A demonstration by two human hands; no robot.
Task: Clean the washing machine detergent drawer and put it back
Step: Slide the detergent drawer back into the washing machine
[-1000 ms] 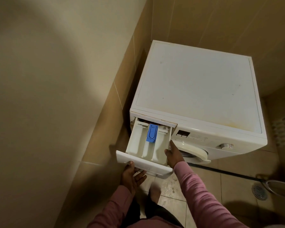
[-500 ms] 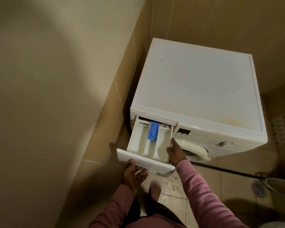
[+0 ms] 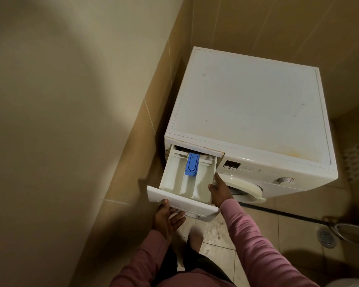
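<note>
The white detergent drawer sticks far out of its slot at the top left of the white washing machine, tilted slightly down. A blue cap sits in its middle compartment. My left hand is under the drawer's front panel, fingers spread and straight, thumb on the panel's lower edge. My right hand holds the drawer's right side wall, with one finger lying along it.
A tiled wall runs close along the machine's left side. The control panel, a dial and the door rim face me. On the floor tiles at the right are a drain and a metal basin's edge.
The view has shifted slightly. The drawer and both hands stay in nearly the same place against the machine.
</note>
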